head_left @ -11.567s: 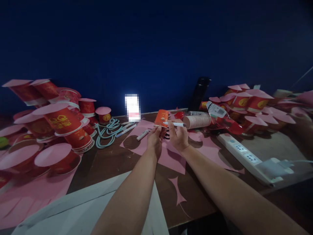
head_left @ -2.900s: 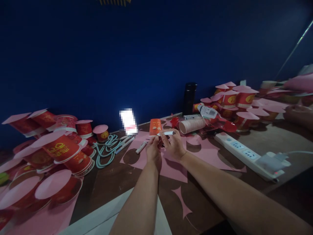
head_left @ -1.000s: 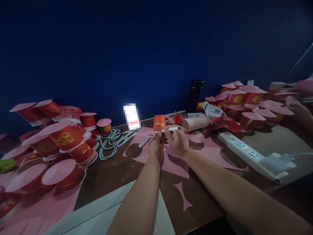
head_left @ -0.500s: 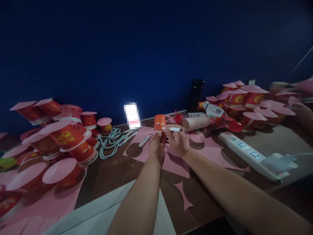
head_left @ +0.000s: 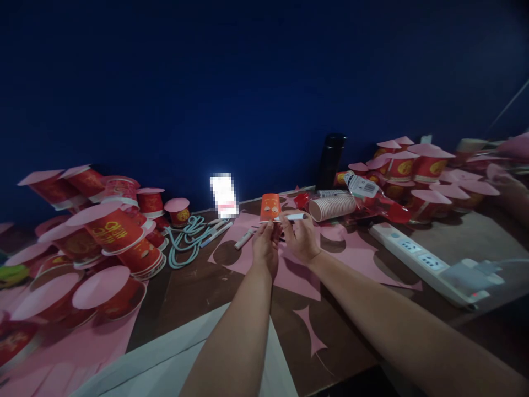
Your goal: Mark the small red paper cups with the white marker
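Head view: an orange cup [head_left: 270, 207] is held just right of the middle of the frame, its white rim turned downward. It is gripped at this lower edge by the left hand [head_left: 265, 245], whose fingers are closed on it. By the right hand [head_left: 303, 237] a white marker [head_left: 294, 217] is pinched between curled fingers and held nearly level, its dark end to the right. The marker's other end is brought up to the cup's lower edge; whether they touch cannot be told.

Beneath the hands, a pink sheet [head_left: 297, 286] with round cutouts is spread on the brown table [head_left: 194, 298], and a capped pen [head_left: 245, 238] is laid on it, just left of the left hand. To the right of the cup, a stack of nested cups [head_left: 333, 207] is laid on its side, with a black flask [head_left: 333, 160] stood behind. Red cups topped with pink discs are piled at the left [head_left: 111, 229] and upper right [head_left: 400, 165] of the frame. A power strip [head_left: 407, 251] is set at the right, and a coiled pale cable [head_left: 184, 259] is seen left of centre.
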The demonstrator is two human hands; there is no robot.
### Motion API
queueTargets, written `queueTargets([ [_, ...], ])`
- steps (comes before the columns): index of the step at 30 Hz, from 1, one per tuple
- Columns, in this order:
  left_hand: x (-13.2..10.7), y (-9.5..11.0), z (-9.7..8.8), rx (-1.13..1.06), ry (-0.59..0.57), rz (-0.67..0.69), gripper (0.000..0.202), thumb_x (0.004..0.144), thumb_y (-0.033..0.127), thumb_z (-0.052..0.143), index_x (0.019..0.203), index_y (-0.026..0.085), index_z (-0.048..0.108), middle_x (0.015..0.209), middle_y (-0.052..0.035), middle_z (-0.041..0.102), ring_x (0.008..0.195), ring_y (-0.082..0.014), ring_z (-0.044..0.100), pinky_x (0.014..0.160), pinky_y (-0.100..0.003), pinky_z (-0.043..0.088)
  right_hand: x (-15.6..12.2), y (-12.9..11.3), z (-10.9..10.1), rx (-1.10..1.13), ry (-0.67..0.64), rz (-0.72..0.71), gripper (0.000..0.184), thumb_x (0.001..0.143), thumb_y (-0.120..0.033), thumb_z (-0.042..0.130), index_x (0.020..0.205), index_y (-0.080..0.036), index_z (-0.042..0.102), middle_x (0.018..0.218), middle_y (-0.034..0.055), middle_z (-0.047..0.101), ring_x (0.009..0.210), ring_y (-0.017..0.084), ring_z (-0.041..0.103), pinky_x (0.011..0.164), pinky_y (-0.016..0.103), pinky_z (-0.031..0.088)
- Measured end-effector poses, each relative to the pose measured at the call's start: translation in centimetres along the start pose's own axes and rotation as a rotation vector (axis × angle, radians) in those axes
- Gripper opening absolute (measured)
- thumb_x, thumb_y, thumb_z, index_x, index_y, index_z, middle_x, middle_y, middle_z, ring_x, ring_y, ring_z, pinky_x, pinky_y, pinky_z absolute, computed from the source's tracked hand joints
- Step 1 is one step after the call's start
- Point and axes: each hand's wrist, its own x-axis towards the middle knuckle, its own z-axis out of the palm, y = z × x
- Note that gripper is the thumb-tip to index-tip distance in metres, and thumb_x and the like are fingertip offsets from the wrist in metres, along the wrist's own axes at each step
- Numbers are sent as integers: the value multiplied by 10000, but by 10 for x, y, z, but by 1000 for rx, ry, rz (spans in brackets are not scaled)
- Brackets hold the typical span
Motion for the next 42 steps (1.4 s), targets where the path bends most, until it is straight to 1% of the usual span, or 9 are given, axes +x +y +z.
queueTargets([
  [6,-1,2,2,5,21,5,85,719,144,725,762,135,651,751,-15,672,689,-79,646,746,-210,500,0,0,0,-3,5,2,147,954,-274,456,949,-217,591,932,74,707,910,209,640,872,400,449],
  [11,-1,1,0,1,8,9,82,723,135,719,775,126,657,756,-17,675,688,-76,645,732,-202,502,-1,2,2,-12,36,-27,138,954,-259,454,932,-206,579,924,74,705,888,207,636,854,397,447],
  [15,-1,0,0,-5,29,11,76,719,134,718,748,136,648,723,-7,670,671,-78,643,722,-207,500,-1,2,2,-16,19,-16,135,954,-261,458,937,-202,578,929,72,703,884,208,631,850,399,444],
  [19,-2,1,0,1,18,10,88,709,130,724,759,133,652,737,-9,673,675,-79,645,730,-212,496,0,1,1,-17,17,-3,144,957,-265,448,937,-207,579,930,74,701,890,211,630,848,400,446],
  [23,-3,3,1,-2,44,-1,81,709,120,720,743,127,647,718,-7,666,652,-75,639,719,-209,496,0,1,1,-14,16,-13,141,954,-273,457,922,-215,581,912,65,701,867,212,637,844,402,447],
  [26,-4,4,2,15,38,0,93,713,137,728,760,131,648,737,-12,670,664,-78,643,727,-210,497,0,1,2,-8,12,1,153,956,-275,447,933,-216,587,917,68,700,874,215,637,854,406,447],
  [30,-4,4,3,5,72,-9,86,718,126,723,743,137,642,727,-11,668,663,-80,643,746,-219,505,0,1,2,-2,-5,7,170,956,-288,445,940,-216,598,915,70,695,872,217,637,855,409,453],
  [36,-2,3,1,-46,77,-26,62,736,102,700,752,135,650,737,-15,674,677,-84,648,737,-222,514,1,0,0,53,33,27,205,966,-267,428,998,-214,624,975,85,695,952,231,633,890,429,443],
  [42,-2,3,1,-27,61,-23,78,725,125,728,758,135,658,753,-15,673,675,-79,641,752,-225,513,1,0,-1,54,33,24,220,957,-250,439,1065,-244,630,972,70,695,954,241,641,876,449,463],
])
